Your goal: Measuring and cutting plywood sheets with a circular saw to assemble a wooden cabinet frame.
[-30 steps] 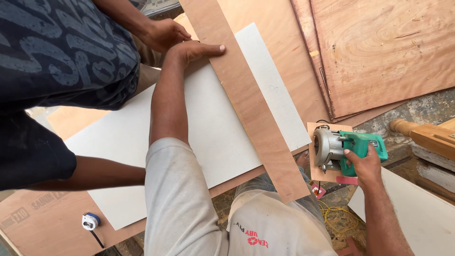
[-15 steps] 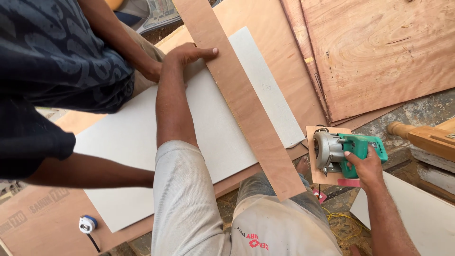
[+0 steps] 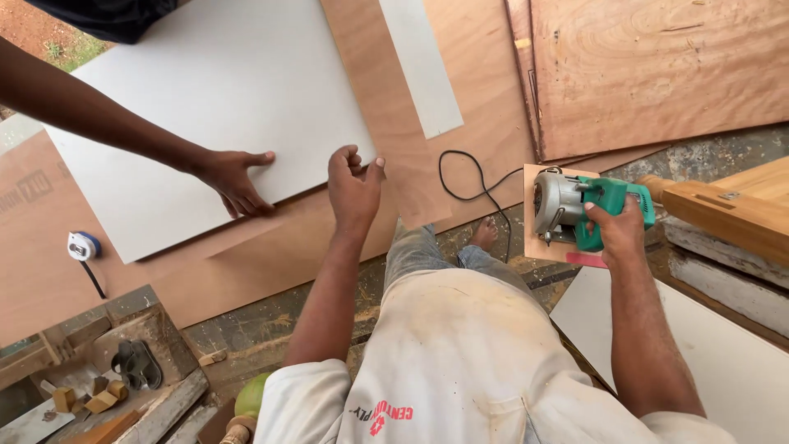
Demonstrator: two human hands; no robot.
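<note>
Gripping the green handle of a circular saw (image 3: pixel 579 210), the right hand (image 3: pixel 618 233) is wrapped tight around it, fingers curled over the top. Saw sits on a small square of plywood (image 3: pixel 542 247), just right of the person's bare foot (image 3: pixel 483 233). A black cord (image 3: pixel 460 185) loops from the saw across the brown sheet.

Left hand (image 3: pixel 353 185) hangs over the near edge of the white panel (image 3: pixel 222 99), fingers loosely curled, thumb out toward the panel's corner; holds nothing, and whether it touches the edge I cannot tell. Beside its thumb lies the long brown strip (image 3: pixel 386 107), running up and away, its near end close to the foot.

A co-worker's hand (image 3: pixel 234 179) (reaching in from the left) lies flat on the white panel's near edge, fingers spread, just left of the person's own left hand and apart from it.

White panel lies on a larger brown sheet (image 3: pixel 49 263) on the floor. A narrow white offcut (image 3: pixel 423 66) lies beyond the strip. Stacked plywood sheets (image 3: pixel 657 74) fill the upper right. Tape measure (image 3: pixel 84 245), white and blue, sits on the brown sheet at left, well apart from all hands.
</note>
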